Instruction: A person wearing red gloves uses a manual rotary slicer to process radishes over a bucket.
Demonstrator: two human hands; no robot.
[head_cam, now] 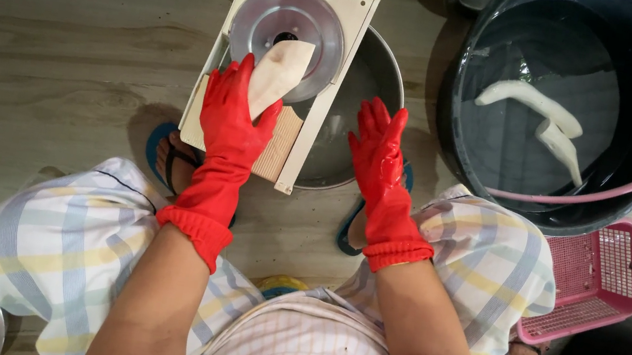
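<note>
No packages, no labels, no signs, no screens anywhere in view

The red-gloved left hand (234,118) presses a pale wedge-shaped piece (278,72) against the round metal blade (289,25) of a white slicer board (279,62) resting over a metal bowl (359,117) on the floor (59,36). The gloved right hand (380,158) hovers open beside the board. A dark tub (565,99) of water holding pale pieces (541,116) stands near.

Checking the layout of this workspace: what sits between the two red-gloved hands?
In the head view, between the left hand and the right hand lie the white slicer board's right edge and part of the steel bowl beneath it.
</note>
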